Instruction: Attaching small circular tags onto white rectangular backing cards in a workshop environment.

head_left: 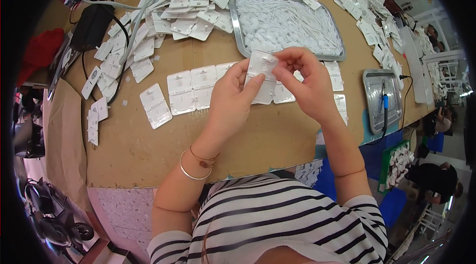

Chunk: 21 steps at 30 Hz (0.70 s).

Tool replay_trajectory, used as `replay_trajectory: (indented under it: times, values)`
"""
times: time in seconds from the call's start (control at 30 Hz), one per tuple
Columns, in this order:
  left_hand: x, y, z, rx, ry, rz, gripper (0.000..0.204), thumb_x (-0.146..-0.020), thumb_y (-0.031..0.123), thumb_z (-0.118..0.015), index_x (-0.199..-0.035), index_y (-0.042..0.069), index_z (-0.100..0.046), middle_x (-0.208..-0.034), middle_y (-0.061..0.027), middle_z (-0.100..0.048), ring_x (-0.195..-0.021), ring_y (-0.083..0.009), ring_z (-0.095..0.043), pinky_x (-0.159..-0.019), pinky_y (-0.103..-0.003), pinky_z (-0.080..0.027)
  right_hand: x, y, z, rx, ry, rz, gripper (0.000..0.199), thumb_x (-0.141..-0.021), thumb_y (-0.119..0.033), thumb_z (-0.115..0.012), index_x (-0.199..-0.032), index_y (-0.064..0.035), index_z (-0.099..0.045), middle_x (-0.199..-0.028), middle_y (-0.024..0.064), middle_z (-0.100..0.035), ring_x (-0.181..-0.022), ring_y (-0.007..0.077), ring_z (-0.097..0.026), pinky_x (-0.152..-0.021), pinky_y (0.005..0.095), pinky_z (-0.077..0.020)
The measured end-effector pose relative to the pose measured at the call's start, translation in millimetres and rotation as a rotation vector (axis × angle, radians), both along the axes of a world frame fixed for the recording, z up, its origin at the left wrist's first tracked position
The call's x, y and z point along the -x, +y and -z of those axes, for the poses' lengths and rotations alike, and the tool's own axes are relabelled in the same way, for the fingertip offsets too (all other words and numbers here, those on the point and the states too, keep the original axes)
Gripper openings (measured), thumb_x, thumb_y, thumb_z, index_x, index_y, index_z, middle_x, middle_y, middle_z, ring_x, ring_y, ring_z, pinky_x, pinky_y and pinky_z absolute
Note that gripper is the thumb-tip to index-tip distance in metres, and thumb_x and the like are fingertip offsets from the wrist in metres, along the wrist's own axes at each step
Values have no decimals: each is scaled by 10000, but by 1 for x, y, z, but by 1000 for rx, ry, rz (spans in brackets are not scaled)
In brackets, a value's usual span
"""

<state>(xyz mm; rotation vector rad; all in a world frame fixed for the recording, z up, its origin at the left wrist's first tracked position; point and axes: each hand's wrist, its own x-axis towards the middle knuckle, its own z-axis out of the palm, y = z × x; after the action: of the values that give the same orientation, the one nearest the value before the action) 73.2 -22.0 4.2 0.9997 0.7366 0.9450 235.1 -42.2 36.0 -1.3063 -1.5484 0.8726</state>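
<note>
Panel (pixel 263 81), white plastic and made up of two sections, is located between both hands above the near part of the cardboard-covered worktop (pixel 198 150). The left hand (pixel 232 90) grasps it: the thumb lies on the upward face and the fingers support the rear. This grip appears to keep the panel steady while leaving its upper portion accessible. The right hand (pixel 310 81) is at the upper right edge, thumb and forefinger brought together at the panel; whether a small part sits between those fingertips cannot be determined.

Below and behind the hands, a row of similar panels (pixel 192 88) lies on the worktop, edge to edge, probably so that each is within short reach. The hands cover the middle of the row. One separate panel (pixel 155 106) lies at an angle just beside its left end.

A large metal tray (pixel 236 31) stands beyond the hands, filled with small white parts (pixel 287 23); its raised rim likely prevents loose pieces from scattering. Further panels form a loose heap (pixel 198 8) to the left of this tray. At the right, a smaller metal tray (pixel 395 96) contains a corded, pen-shaped tool (pixel 385 101) with a blue grip, presumably set there to keep it off the cardboard.
</note>
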Motion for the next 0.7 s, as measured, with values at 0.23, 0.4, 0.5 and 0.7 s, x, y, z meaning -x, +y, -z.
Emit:
replay_trajectory:
  times: [0.23,0.4,0.5,0.7]
  values:
    - [1,-1,2,-87,178,1,331,-885,103,-543,-1195,-13,-539,-886,-50,-654,-749,-62,-573,-637,-215,-455,4,2,4,24,-47,100,331,-761,-11,-690,-999,-19,-460,-849,31,-573,-792,85,-537,-724,223,-429]
    - [1,-2,3,-197,226,-55,336,-865,108,-559,-1184,3,-554,-789,-62,-648,-652,-58,-538,-570,-235,-436,11,2,3,24,-65,178,362,-752,-22,-704,-1012,-23,-453,-842,42,-576,-775,88,-544,-721,229,-448]
    - [2,-1,7,-270,309,-70,342,-848,110,-568,-1175,8,-559,-731,-84,-631,-605,-78,-535,-547,-251,-430,13,2,5,-18,-129,224,380,-746,-37,-715,-1020,-23,-451,-857,52,-586,-773,100,-555,-724,237,-462]
    - [4,-2,-3,-396,446,-26,332,-827,111,-560,-1151,39,-575,-676,-124,-611,-523,-192,-557,-531,-287,-435,10,-4,6,22,-233,291,429,-735,-78,-736,-1049,-17,-450,-918,84,-623,-792,131,-578,-743,260,-479]
